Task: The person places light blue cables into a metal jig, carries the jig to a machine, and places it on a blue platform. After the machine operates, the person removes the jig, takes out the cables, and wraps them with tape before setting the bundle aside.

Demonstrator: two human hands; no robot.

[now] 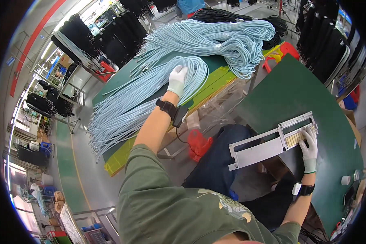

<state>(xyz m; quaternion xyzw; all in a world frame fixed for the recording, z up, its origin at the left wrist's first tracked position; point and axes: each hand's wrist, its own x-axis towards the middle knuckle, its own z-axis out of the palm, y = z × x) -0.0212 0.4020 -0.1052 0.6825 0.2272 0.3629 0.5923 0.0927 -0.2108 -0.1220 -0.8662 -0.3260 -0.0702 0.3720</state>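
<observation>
My left hand (177, 80), in a white glove, is closed on the looped end of a bundle of light blue cables (142, 95) on the far-left table. The loose ends fan out toward the table's left edge. At the right, my gloved right hand (309, 149) grips the right end of a silvery metal frame (258, 153). Its thumb and fingers lie beside a row of brass-coloured pieces (293, 139) set in that end. The frame's left part juts past the green table (272, 93), over my lap.
A larger pile of light blue cables (203, 38) lies at the back, with black cables (232, 16) behind it. A yellow-green strip (215, 86) edges the far table. A red plastic bag (199, 145) hangs below. A white roll (345, 180) stands at the right. Racks of black cables (120, 38) stand around.
</observation>
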